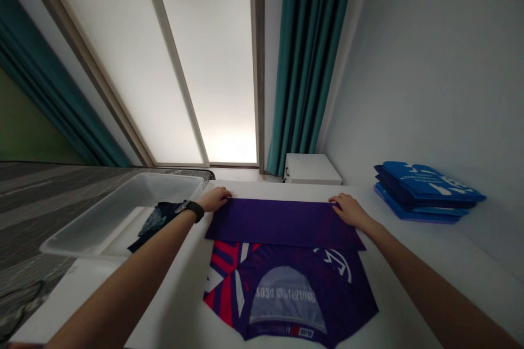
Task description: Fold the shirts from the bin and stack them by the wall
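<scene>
By the white table's (186,283) far edge, our left hand (213,199) and right hand (349,210), grip unclear, touch a folded purple printed shirt (286,223).

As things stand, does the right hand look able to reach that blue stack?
Probably yes: the right hand is at the far edge of the purple shirt, the blue stack lies off to its right, and nothing visible stands between them.
</scene>
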Motion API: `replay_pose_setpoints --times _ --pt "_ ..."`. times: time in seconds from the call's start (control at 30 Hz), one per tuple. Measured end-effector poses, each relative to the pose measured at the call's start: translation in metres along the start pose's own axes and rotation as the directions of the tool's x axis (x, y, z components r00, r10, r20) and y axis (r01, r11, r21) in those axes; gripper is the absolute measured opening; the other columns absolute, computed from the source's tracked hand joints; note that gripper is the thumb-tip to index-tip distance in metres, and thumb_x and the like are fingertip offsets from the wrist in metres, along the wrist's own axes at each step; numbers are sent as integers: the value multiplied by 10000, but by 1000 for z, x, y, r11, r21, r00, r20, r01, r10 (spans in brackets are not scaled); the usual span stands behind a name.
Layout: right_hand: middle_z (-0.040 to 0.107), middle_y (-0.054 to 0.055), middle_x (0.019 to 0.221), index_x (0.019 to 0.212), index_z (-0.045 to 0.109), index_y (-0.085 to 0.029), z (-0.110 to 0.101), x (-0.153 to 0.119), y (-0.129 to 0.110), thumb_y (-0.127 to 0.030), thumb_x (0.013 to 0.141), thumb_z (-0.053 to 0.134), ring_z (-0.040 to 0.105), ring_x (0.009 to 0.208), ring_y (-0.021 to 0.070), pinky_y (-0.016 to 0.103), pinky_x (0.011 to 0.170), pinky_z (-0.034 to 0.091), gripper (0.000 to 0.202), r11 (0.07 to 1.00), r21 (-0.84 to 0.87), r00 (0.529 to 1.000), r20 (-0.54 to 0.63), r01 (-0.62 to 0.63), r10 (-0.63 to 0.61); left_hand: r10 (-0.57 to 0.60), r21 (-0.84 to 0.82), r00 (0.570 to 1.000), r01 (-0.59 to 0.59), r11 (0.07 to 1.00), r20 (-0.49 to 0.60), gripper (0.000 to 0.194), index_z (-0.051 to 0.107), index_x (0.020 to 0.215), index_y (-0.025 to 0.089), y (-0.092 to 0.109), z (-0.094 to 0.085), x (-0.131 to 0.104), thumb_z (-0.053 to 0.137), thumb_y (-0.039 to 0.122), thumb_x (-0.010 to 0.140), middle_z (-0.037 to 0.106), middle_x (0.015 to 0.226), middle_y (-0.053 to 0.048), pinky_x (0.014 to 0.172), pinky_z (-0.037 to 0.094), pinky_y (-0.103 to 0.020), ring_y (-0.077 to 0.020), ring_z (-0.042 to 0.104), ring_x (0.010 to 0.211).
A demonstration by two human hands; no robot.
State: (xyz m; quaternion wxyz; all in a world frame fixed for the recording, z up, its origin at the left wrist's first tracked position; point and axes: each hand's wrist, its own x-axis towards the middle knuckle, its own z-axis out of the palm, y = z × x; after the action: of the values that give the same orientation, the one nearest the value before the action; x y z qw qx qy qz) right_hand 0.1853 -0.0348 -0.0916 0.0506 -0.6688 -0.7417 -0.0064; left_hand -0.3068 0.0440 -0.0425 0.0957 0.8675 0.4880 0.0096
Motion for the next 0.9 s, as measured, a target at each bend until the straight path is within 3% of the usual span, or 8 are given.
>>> replay_pose_setpoints --times 0.17,0.33,0.5,0.63,0.77,0.9 --pt "672 74 1001 1013 686 -206 -5 7 18 -276 833 569 597 948 227 306 819 428 226 994 82 997 55 -67 62 -36 -80 996 43 996 84 382 697 1050 185 -15 -5 5 517 278 727 708 973 -63 847 479 -300 -218 638 911" --pt "698 74 892 862 662 -179 -8 5 26 -288 821 537 616 833 201 276 729 439 170 963 254 990 131 -92 60 -76 -153 980 105 983 185 300 696 858 170 -29 -7 8 538 373 706 701 772 -22 694 470 -263 -191 631 747" --pt "697 59 811 831 631 -176 -9 0 29 -336 813 506 609 742 193 295 698 467 203 862 497 994 89 -99 62 -76 -209 970 126 970 233 299 674 798 171 -34 -12 8 534 413 692 697 761 -18 706 463 -266 -193 626 754" --pt "718 73 836 850 660 -155 -14 -1 33 -322 761 550 632 777 205 310 742 490 220 759 637 983 179 -137 27 -75 -232 960 141 962 271 292 673 791 177 -35 -15 8 531 404 674 699 748 -12 716 469 -262 -191 630 763" --pt "724 60 790 819 704 -129 -22 1 33 -345 751 566 625 736 202 290 695 480 265 791 596 955 293 -138 -54 -84 -224 957 149 963 276 253 669 747 188 -35 -15 9 549 389 652 692 715 -3 702 461 -263 -189 622 737" --pt "713 51 746 762 709 -134 -23 8 32 -368 772 566 608 696 193 275 652 456 274 875 474 967 253 -101 -25 -80 -215 961 139 967 263 237 663 711 192 -36 -16 10 557 393 643 684 688 -2 674 449 -262 -191 616 710"
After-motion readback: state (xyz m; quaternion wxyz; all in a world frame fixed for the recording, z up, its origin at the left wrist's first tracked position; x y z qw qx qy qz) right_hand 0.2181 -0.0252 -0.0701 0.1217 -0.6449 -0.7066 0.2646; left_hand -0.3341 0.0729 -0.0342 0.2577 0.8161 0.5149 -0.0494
